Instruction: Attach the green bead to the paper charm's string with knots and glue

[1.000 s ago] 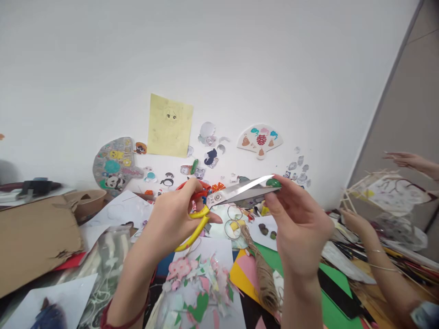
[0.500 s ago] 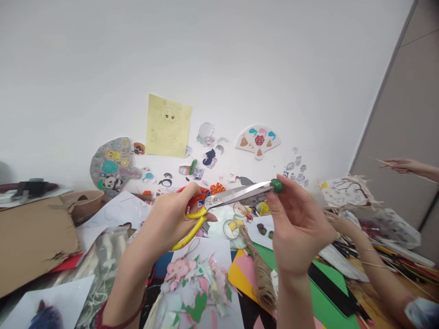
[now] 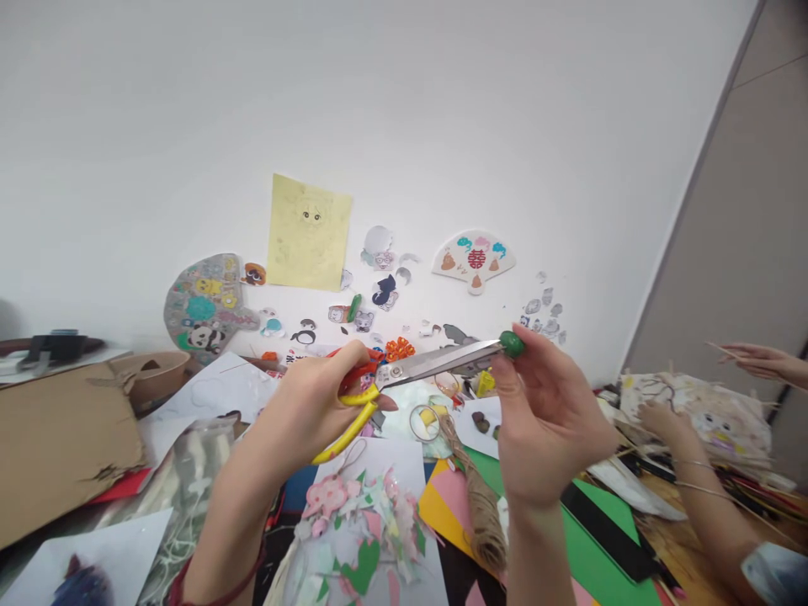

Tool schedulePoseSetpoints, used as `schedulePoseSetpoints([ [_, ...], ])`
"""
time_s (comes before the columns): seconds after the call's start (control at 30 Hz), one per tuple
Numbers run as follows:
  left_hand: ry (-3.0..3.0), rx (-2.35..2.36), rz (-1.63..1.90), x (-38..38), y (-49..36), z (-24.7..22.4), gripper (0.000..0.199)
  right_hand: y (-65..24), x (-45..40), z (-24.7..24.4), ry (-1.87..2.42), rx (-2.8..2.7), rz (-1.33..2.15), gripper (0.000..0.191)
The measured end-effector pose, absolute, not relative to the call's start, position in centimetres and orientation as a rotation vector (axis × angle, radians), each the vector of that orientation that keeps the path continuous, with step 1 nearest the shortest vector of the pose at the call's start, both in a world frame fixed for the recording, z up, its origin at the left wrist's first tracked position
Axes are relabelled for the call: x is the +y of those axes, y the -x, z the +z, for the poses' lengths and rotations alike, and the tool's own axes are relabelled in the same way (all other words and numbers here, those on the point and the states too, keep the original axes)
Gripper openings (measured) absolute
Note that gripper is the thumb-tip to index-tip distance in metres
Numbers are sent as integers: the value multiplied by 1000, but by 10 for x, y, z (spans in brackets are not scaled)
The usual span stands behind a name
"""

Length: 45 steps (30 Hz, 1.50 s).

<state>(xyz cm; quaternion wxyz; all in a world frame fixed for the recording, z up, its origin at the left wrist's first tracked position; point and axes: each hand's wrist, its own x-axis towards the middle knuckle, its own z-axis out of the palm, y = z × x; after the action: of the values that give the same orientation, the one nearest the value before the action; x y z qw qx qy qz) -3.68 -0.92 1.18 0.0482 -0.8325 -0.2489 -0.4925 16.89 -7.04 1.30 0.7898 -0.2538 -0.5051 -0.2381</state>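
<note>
My left hand (image 3: 309,404) is closed around the handles of a pair of scissors (image 3: 442,360), whose grips are yellow and red. The blades point right and lie nearly together, their tips touching a small, rounded green ball (image 3: 512,343) that looks like clay. Thumb and fingers of my right hand (image 3: 549,412) pinch this ball from its right side, in front of the wall. Below the scissors lies a white sheet (image 3: 404,454) bearing pink, white and green cut-out pieces (image 3: 359,564).
A roll of brown twine (image 3: 486,526) and a black strip (image 3: 606,534) lie on coloured paper. Cardboard (image 3: 69,438) stands at left. At right, another person's hands (image 3: 666,421) are beside a decorated sheet (image 3: 720,421). Yellow paper (image 3: 309,244) hangs on the wall.
The scissor blades have come slightly closer together at the green ball. My hands have barely moved. At right, the other person's hands and the decorated sheet have shifted rightward and down.
</note>
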Motion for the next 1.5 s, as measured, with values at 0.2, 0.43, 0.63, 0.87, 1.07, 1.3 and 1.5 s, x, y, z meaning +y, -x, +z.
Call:
schedulePoseSetpoints([
  [0.2,2562,-774,-1484,-9,37,13,38,-170,-70,14,543,-1090,-555,43],
  [0.43,2542,-738,-1473,-12,40,14,35,-171,-69,14,543,-1108,-584,42],
  [0.63,2624,-807,-1485,-10,40,14,41,-171,-69,14,533,-1107,-613,42],
  [0.87,2565,-929,-2101,-13,28,16,41,-169,-68,16,564,-1093,-338,32],
  [1.07,2491,-758,-2643,-23,2,16,42,-170,-67,15,629,-1122,-43,28],
  [1.3,2681,-803,-2755,-20,-9,13,46,-173,-59,16,612,-1159,270,28],
  [1.5,2613,-1002,-2407,-10,7,12,43,-203,-48,15,771,-1443,471,23],
])
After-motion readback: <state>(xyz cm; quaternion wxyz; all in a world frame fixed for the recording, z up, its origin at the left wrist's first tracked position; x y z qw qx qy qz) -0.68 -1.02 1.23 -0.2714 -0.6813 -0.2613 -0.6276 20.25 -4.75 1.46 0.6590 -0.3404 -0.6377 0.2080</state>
